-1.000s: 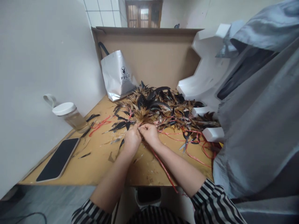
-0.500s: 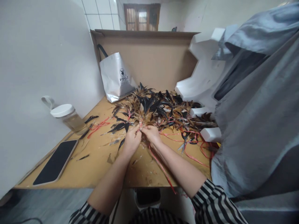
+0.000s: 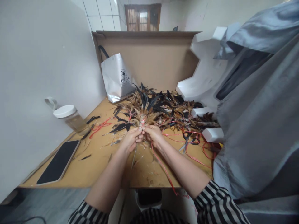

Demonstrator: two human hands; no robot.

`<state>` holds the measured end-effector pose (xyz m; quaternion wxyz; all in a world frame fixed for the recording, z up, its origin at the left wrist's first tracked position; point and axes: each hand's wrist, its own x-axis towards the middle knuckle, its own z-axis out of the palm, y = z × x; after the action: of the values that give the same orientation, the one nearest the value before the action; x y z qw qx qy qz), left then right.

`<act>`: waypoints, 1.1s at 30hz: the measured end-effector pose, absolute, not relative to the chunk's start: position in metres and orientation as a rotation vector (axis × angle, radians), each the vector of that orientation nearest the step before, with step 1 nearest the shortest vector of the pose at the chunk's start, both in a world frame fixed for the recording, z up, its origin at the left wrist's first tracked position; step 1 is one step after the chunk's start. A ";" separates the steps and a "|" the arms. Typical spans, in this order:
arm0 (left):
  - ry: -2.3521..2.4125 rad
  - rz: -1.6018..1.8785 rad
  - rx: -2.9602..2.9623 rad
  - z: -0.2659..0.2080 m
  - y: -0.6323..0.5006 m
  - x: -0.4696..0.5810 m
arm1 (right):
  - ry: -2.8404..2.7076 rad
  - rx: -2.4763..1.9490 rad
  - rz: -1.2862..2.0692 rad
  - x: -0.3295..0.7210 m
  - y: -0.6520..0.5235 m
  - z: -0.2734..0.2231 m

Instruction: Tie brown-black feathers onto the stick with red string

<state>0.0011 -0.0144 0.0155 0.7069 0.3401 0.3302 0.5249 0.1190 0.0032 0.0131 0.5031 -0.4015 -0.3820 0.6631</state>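
Near the middle of the table, my left hand [image 3: 130,138] and my right hand [image 3: 154,134] meet at the base of a feather bundle [image 3: 146,115]. Both hands are closed, thumbs and fingers pinching the pale quill ends. Brown feathers fan out around the bundle, with long black ones rising above them. Red string [image 3: 161,163] is wound round its neck, and a loose length runs down past my right forearm over the table's front edge. Beyond and to the right lies a heap of brown and black feathers [image 3: 184,109], partly tied with red string.
Scissors [image 3: 186,140] lie right of my hands amid red string. On the left are a phone [image 3: 58,162], a lidded jar [image 3: 76,121] and loose red strips [image 3: 100,127]. A silver bag [image 3: 115,77], white foam [image 3: 196,74] and grey cloth [image 3: 257,124] border the table.
My hands have shifted slightly down the bundle toward the quill ends. The left fingers have curled differently, and more of the red winding shows above them. The bundle's black feathers stand more upright.
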 end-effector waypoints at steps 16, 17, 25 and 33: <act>0.894 1.239 0.875 0.015 -0.018 0.011 | -0.959 -0.898 1.754 0.124 0.011 0.010; 0.874 1.221 0.834 0.016 -0.018 0.010 | -0.954 -0.893 1.769 0.124 0.012 0.009; 0.887 1.192 0.686 0.020 -0.017 0.009 | -1.055 -0.940 1.760 0.126 0.013 0.012; 0.959 1.274 0.806 0.010 -0.013 0.005 | -1.327 -1.114 1.426 0.134 0.021 0.008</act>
<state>0.0046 -0.0130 0.0104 0.6269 0.3514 0.4182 0.5556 0.1336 0.0214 0.0084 0.4339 -0.4474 -0.5329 0.5724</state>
